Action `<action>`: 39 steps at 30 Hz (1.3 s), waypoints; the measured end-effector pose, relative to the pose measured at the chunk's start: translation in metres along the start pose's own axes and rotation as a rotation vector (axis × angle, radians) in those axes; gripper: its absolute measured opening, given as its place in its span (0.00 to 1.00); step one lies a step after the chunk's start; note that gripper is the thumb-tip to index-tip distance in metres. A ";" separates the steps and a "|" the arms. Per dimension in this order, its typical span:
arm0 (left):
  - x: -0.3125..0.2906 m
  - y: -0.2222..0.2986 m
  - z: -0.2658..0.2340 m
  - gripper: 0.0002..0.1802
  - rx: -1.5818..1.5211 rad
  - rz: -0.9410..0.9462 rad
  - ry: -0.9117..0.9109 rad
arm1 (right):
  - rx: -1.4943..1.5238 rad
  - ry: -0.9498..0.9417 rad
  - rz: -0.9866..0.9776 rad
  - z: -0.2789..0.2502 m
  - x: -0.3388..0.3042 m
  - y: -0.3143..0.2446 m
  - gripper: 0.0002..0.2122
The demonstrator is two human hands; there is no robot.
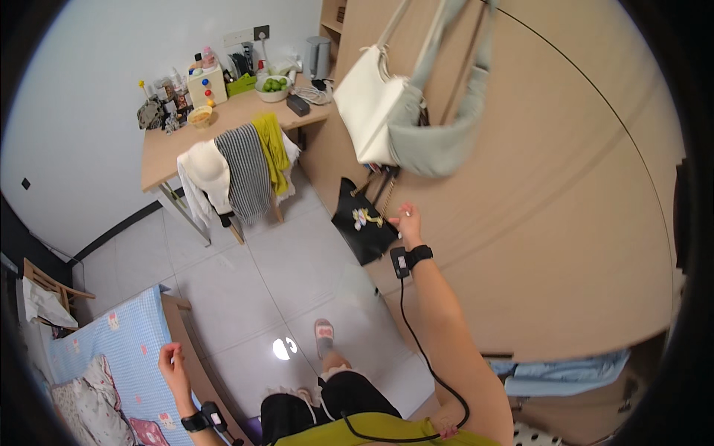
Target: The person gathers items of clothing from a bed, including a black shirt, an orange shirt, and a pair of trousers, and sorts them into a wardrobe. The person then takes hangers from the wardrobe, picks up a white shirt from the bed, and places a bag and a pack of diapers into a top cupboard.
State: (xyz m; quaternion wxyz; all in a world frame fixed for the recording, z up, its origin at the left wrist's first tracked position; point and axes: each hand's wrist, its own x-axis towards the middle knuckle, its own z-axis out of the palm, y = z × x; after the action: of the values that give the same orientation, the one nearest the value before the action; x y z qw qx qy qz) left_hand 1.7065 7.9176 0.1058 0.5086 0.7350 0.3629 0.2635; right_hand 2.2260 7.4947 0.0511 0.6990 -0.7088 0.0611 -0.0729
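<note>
My right hand is stretched forward beside a black handbag with a gold chain strap and a flower-like ornament. Its fingers are bent and somewhat apart, with nothing visible in them; whether they touch the bag I cannot tell. Above it, a cream shoulder bag and a grey-green bag hang against the light wood wardrobe. Low on the left, my left hand hovers by the edge of the bed, loosely curled, fingers apart and holding nothing. A dark band with a small device sits on each wrist.
A wooden desk stands against the far wall, bearing a bowl of green fruit, a kettle and cosmetics. Clothes drape over a chair before it. Folded blue clothes lie in an opening at right. Tiled floor stretches between.
</note>
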 end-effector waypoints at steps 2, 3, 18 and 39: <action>0.034 0.024 0.018 0.03 -0.046 -0.057 0.026 | -0.053 0.090 -0.121 0.019 0.079 0.023 0.15; 0.042 0.035 0.026 0.03 -0.022 -0.080 0.052 | -0.149 0.103 -0.096 0.041 0.096 0.018 0.15; 0.106 0.071 0.078 0.04 0.045 -0.153 -0.055 | -0.598 -0.039 -0.527 0.094 0.142 0.036 0.12; 0.060 0.113 0.299 0.24 0.238 1.145 -1.299 | 0.274 0.162 -0.155 -0.053 -0.305 -0.309 0.05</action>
State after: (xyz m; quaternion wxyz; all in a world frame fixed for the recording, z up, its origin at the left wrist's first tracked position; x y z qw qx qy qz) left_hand 1.9987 7.7742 0.1102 0.3243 0.8573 -0.3986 -0.0322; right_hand 1.9123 7.5050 0.3552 0.7742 -0.6012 0.0519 -0.1908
